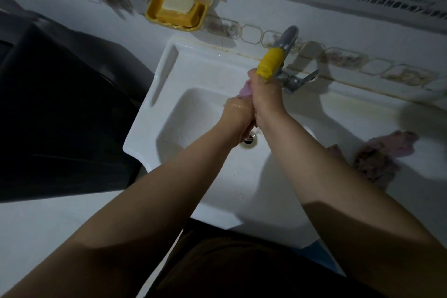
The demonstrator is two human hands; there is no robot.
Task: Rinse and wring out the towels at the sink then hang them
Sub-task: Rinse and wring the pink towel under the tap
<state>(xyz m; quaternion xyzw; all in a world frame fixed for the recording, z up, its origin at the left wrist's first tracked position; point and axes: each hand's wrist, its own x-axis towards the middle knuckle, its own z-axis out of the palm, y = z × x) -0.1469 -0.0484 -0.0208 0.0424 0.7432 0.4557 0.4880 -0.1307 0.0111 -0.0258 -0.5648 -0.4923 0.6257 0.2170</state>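
A pink towel (244,91) is gripped by both hands over the basin of the white sink (193,75). The left hand (238,116) is closed round the lower part of the towel, the right hand (264,99) round the upper part, and the two hands are pressed together. A drain (249,139) is seen in the basin just below the hands. A tap (284,60) with a yellow sleeve is mounted at the sink's far edge, directly above the right hand. A second towel (379,155) is left crumpled on the sink's right ledge. A yellow soap dish (175,13) holding soap is fixed to the wall beyond the sink. A dark appliance (55,104) stands left of the sink.
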